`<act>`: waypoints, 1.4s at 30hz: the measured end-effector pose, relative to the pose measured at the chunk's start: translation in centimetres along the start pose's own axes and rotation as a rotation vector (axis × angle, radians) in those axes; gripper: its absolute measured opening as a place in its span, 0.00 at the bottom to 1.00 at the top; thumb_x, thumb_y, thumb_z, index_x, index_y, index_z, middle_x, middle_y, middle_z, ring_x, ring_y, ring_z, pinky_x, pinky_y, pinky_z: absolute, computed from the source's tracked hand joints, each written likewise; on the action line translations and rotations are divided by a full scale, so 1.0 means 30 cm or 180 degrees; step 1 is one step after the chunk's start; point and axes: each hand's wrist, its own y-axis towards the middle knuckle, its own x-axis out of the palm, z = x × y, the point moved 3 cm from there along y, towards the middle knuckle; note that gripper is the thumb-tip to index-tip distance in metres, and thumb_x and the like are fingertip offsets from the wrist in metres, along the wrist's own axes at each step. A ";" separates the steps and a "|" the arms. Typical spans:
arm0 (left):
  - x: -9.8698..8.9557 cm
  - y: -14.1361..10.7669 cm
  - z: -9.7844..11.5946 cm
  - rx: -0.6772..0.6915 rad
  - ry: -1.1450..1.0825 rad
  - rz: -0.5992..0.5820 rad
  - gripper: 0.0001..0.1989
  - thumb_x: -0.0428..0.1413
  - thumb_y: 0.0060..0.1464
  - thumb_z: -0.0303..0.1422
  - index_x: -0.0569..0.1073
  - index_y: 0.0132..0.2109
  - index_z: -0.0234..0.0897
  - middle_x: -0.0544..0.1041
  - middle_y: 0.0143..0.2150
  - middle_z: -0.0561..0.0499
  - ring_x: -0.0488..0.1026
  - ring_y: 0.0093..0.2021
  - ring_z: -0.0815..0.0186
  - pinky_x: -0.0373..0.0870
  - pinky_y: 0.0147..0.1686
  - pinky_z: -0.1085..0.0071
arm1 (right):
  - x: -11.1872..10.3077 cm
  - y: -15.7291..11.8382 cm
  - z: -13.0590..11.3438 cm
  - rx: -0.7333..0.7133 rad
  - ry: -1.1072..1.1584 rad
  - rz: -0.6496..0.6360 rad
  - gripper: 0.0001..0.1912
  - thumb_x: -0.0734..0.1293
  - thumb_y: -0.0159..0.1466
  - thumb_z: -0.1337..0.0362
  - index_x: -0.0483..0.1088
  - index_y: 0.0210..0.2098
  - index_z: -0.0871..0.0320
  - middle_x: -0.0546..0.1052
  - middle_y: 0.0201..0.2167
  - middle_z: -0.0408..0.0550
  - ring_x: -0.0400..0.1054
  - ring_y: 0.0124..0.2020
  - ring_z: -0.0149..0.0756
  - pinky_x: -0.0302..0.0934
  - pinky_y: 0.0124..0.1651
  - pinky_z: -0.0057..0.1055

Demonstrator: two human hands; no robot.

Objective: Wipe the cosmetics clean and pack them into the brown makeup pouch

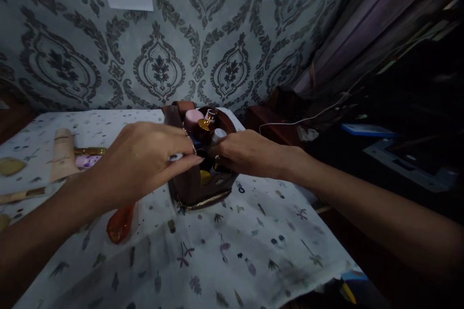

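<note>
A dark brown zippered cosmetic bag [195, 197] stands unzipped on the table, packed with small items. My left hand [154, 152] is over its left side, fingers closed, with a thin chain [190, 142] at the fingertips and a small whitish object [176, 157] showing between fingers and thumb. My right hand [244, 152] reaches into the bag from the right, fingers curled beside a white cap [218, 134]; what they grip is hidden. Inside the bag are a pink round lid [194, 118], an amber bottle with a clear top [206, 124], and a yellow item [205, 177].
On the left lie a beige tube [63, 152], a gold stick [90, 150], a purple-patterned tube [87, 161], a brush [25, 194] and a yellowish sponge [11, 166]. An orange-red object [120, 224] is nearer. A white cable [300, 119] runs along the right.
</note>
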 end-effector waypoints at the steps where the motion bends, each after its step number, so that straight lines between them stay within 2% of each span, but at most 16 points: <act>1: 0.013 -0.028 -0.013 -0.0021 -0.0067 0.0012 0.19 0.50 0.66 0.40 0.76 0.30 0.39 0.75 0.26 0.54 0.71 0.27 0.69 0.59 0.28 0.73 | -0.001 0.001 -0.001 -0.0035 -0.0029 -0.0049 0.13 0.62 0.66 0.70 0.77 0.45 0.57 0.81 0.40 0.53 0.76 0.39 0.41 0.57 0.34 0.30; 3: 0.049 -0.076 -0.031 -0.0122 -0.0154 -0.0099 0.19 0.51 0.66 0.38 0.74 0.28 0.38 0.74 0.24 0.55 0.71 0.26 0.70 0.58 0.26 0.73 | -0.003 0.002 -0.002 -0.0095 -0.0071 -0.0095 0.11 0.63 0.65 0.67 0.77 0.44 0.58 0.81 0.39 0.53 0.76 0.38 0.40 0.57 0.34 0.30; 6: 0.122 -0.127 -0.037 -0.0300 -0.0262 -0.0461 0.17 0.53 0.65 0.38 0.74 0.28 0.37 0.76 0.26 0.55 0.73 0.28 0.69 0.59 0.28 0.73 | 0.000 0.006 -0.006 -0.0139 -0.0103 -0.0113 0.10 0.66 0.64 0.64 0.76 0.43 0.59 0.81 0.39 0.53 0.75 0.39 0.41 0.57 0.34 0.29; 12: 0.273 -0.186 0.006 -0.0258 -0.0254 -0.1237 0.14 0.52 0.66 0.36 0.76 0.32 0.38 0.80 0.32 0.52 0.77 0.34 0.64 0.61 0.31 0.72 | 0.010 0.013 -0.018 0.0091 -0.0316 -0.0047 0.14 0.62 0.65 0.71 0.74 0.48 0.59 0.81 0.37 0.55 0.76 0.41 0.42 0.57 0.33 0.30; 16: 0.331 -0.217 0.025 -0.0277 -0.0269 -0.1450 0.14 0.51 0.66 0.35 0.76 0.33 0.39 0.80 0.33 0.52 0.78 0.35 0.63 0.60 0.30 0.71 | 0.024 0.003 -0.015 0.0192 -0.0341 -0.0012 0.13 0.62 0.66 0.69 0.74 0.48 0.60 0.81 0.38 0.56 0.76 0.40 0.44 0.58 0.33 0.31; 23: 0.347 -0.244 0.039 -0.0305 -0.0417 -0.1541 0.14 0.51 0.66 0.35 0.75 0.32 0.39 0.80 0.33 0.52 0.78 0.35 0.64 0.62 0.29 0.71 | 0.020 0.006 -0.035 0.0133 -0.0437 -0.0041 0.17 0.61 0.65 0.75 0.74 0.49 0.61 0.81 0.36 0.57 0.76 0.39 0.44 0.60 0.33 0.32; 27: 0.346 -0.264 0.034 -0.0365 -0.0458 -0.1645 0.13 0.51 0.66 0.34 0.75 0.34 0.38 0.81 0.35 0.52 0.79 0.37 0.62 0.62 0.31 0.71 | -0.001 0.005 -0.046 0.0214 -0.0450 -0.0144 0.14 0.61 0.67 0.72 0.75 0.46 0.61 0.81 0.38 0.58 0.76 0.41 0.46 0.59 0.32 0.32; 36: 0.359 -0.319 0.019 -0.0442 -0.0484 -0.1594 0.14 0.51 0.65 0.34 0.75 0.31 0.39 0.81 0.33 0.52 0.79 0.34 0.63 0.63 0.31 0.71 | -0.020 -0.009 -0.030 0.0116 -0.0309 0.0012 0.11 0.65 0.66 0.68 0.76 0.47 0.58 0.80 0.43 0.55 0.75 0.43 0.44 0.55 0.32 0.30; 39: 0.357 -0.337 0.017 -0.0478 -0.0589 -0.1619 0.15 0.50 0.65 0.34 0.76 0.31 0.38 0.81 0.33 0.51 0.79 0.34 0.63 0.64 0.32 0.71 | -0.046 -0.037 -0.020 0.0149 -0.0091 0.0319 0.11 0.65 0.68 0.65 0.75 0.48 0.57 0.79 0.44 0.53 0.74 0.43 0.41 0.56 0.33 0.29; 42: 0.353 -0.366 0.008 -0.0516 -0.0688 -0.1441 0.16 0.49 0.66 0.34 0.76 0.32 0.39 0.80 0.32 0.51 0.78 0.34 0.64 0.64 0.32 0.71 | -0.064 -0.078 0.003 0.0297 0.0169 0.1002 0.13 0.61 0.70 0.64 0.75 0.48 0.57 0.80 0.43 0.52 0.74 0.41 0.39 0.57 0.35 0.29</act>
